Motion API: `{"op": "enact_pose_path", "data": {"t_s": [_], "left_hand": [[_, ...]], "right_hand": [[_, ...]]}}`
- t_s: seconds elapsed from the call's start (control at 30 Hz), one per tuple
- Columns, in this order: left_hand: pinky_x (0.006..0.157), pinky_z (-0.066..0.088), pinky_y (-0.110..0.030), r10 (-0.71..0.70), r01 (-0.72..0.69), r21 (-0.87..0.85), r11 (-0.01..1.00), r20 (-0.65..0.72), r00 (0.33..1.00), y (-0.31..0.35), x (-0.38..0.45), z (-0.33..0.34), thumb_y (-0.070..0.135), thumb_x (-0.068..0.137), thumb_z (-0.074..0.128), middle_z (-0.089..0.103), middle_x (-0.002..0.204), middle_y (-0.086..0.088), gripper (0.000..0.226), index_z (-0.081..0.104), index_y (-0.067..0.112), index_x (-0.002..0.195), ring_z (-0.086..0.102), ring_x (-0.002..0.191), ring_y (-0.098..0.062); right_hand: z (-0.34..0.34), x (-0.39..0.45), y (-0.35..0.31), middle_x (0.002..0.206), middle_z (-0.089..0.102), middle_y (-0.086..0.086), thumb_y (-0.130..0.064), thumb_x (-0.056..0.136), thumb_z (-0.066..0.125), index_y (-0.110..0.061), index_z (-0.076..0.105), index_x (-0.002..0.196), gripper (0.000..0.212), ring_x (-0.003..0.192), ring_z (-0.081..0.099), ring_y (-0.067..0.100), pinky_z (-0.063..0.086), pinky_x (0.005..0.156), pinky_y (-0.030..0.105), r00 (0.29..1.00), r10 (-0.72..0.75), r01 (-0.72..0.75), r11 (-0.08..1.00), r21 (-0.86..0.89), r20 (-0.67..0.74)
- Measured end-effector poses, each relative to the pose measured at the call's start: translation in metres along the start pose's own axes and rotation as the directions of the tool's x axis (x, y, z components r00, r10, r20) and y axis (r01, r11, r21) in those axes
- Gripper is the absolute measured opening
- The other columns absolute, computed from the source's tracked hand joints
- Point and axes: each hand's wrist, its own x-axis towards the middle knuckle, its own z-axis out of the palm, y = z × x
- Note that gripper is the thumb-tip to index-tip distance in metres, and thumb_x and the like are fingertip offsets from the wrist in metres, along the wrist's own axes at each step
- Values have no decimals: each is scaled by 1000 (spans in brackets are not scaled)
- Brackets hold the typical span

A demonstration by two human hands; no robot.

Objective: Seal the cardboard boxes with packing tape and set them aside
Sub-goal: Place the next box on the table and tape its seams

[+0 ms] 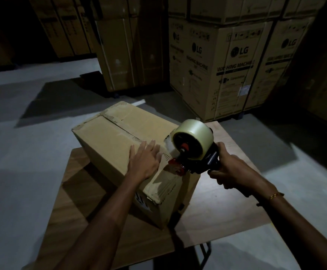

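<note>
Both forearms enter from the bottom edge, elbows cut off by the frame. Left hand (145,162) lies palm-down on the top of the cardboard box (108,141), fingers (142,148) loosely spread and flat, pressing the flap just left of the centre seam. Right hand (230,172) is closed in a fist round the black handle of the tape dispenser (192,152) – its fingertips are hidden under the handle. A thin gold bracelet (275,195) sits on that wrist.

Dispenser's red front end touches the box's near top edge, right beside the left hand; clear tape roll (194,136) stands above it. Tape strip itself is hard to make out – a pale glossy patch shows on the near end face below the dispenser. Seam farther along looks unsealed, with torn old tape at the far end.

Box sits diagonally on a wooden desk (227,211), one metal leg visible at bottom right. Print on the box's near lower corner is too dark to read. Behind, on the grey floor (22,152), large LG washing machine cartons (227,71) are stacked; the left background is nearly black, only more cartons faintly seen.
</note>
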Motion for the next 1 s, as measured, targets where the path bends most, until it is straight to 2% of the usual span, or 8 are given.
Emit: {"op": "enact_pose_path", "data": {"t_s": [0.13,0.23,0.37,0.43,0.6,0.7,0.87,1.0], "left_hand": [[124,6,-57,220,-231,-148,962,-88,972,22,-22,1,28,106,42,38,159,1,38,51,28,143,25,151,-22],[123,21,-48,185,-213,-312,926,-117,976,28,-28,4,24,104,44,52,146,-3,32,56,23,134,42,138,-27],[101,45,-43,190,-222,-263,939,-142,971,27,-24,2,20,98,56,55,133,1,27,65,19,124,54,114,-25],[95,48,-45,192,-225,-263,938,-146,970,27,-21,-1,22,95,62,55,130,0,27,67,19,121,54,111,-24],[93,44,-43,211,-210,-259,943,-23,977,26,-9,-10,28,94,57,55,132,-6,33,64,22,126,47,116,-31],[98,33,-38,179,-187,-213,959,-53,982,28,-6,-15,23,96,58,48,131,-6,33,60,21,128,35,121,-29],[117,11,-48,120,-122,-53,991,-39,992,16,6,-18,54,104,37,45,140,1,46,55,25,135,29,131,-25],[115,13,-52,66,-61,67,996,-76,995,13,10,-18,55,104,28,47,135,2,46,51,29,134,32,133,-27]], "right_hand": [[1,0,0,77,67,12,-15,95,67,-33,26,126,54,47,57,11,48,46,23,1000,-3,3,1000,28,5],[1,-1,1,76,66,14,-13,94,67,-30,27,123,52,48,54,13,47,45,25,1000,2,-2,999,42,-2],[4,-2,4,79,67,13,-15,94,68,-32,27,123,53,54,57,16,50,47,26,1000,-8,8,998,58,-1],[4,-2,4,80,66,12,-14,94,67,-30,27,124,53,55,55,15,48,48,24,1000,-10,10,996,84,-2],[3,-1,4,78,65,10,-14,94,67,-31,27,126,54,49,54,9,47,48,23,1000,-22,22,997,72,5],[2,0,1,77,65,9,-13,94,67,-30,27,124,53,47,56,9,47,46,22,1000,-24,24,998,50,17],[2,-1,1,78,66,12,-13,94,66,-34,25,125,55,51,54,13,47,47,24,1000,-1,0,998,71,21],[2,-2,-1,76,65,11,-13,95,66,-31,26,126,54,51,53,13,46,46,23,1000,5,-6,997,79,12]]}}
